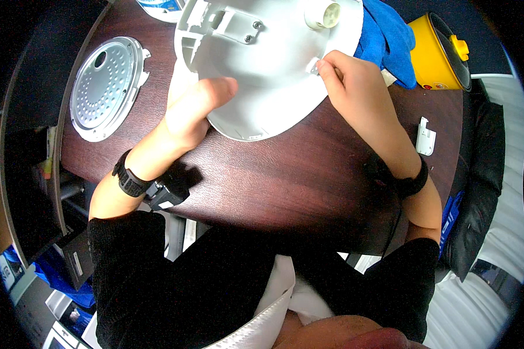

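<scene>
A large white plastic appliance housing [268, 75] is tilted over the far part of the table, its hollow inside facing me. Inside it are a round cream-coloured socket-like part [322, 14] and a bracket with two screws [239, 28]. My left hand [195, 107] grips the near left rim, thumb on the inner wall and fingers hidden behind. On the right side, the closed fingers of my right hand [355, 84] pinch a small whitish piece [313, 66] against the inner wall. Whether that piece is fixed to the housing I cannot tell.
A silver dimpled round lid plate [108, 87] lies on the dark wood table [285, 180] at left. A blue cloth [387, 38] and a yellow pot-like container [439, 52] stand at far right. A small white plastic piece [426, 139] lies near the right edge.
</scene>
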The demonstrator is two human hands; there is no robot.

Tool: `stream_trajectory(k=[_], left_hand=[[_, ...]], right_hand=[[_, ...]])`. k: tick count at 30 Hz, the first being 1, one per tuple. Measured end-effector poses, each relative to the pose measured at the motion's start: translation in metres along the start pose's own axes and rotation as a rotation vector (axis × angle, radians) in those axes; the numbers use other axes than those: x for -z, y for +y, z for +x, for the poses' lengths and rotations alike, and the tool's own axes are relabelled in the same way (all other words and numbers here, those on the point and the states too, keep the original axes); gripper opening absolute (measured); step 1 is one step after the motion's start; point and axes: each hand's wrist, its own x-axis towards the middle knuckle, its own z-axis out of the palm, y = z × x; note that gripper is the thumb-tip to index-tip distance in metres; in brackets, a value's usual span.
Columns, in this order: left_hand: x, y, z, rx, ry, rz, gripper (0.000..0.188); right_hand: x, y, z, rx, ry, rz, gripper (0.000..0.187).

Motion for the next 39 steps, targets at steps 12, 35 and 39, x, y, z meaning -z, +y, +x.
stream_trajectory(k=[12,35,39], left_hand=[[0.003,0.004,-0.003,0.116,-0.042,0.122,0.055],[0.004,-0.004,-0.009,0.068,-0.018,0.027,0.042],[0.002,-0.004,-0.005,0.028,0.012,-0.009,0.048]], right_hand=[[0.010,-0.004,-0.003,0.025,-0.068,-0.097,0.023],[0.008,0.005,-0.005,0.274,0.019,-0.309,0.016],[-0.002,0.011,-0.001,0.197,0.011,-0.191,0.015]])
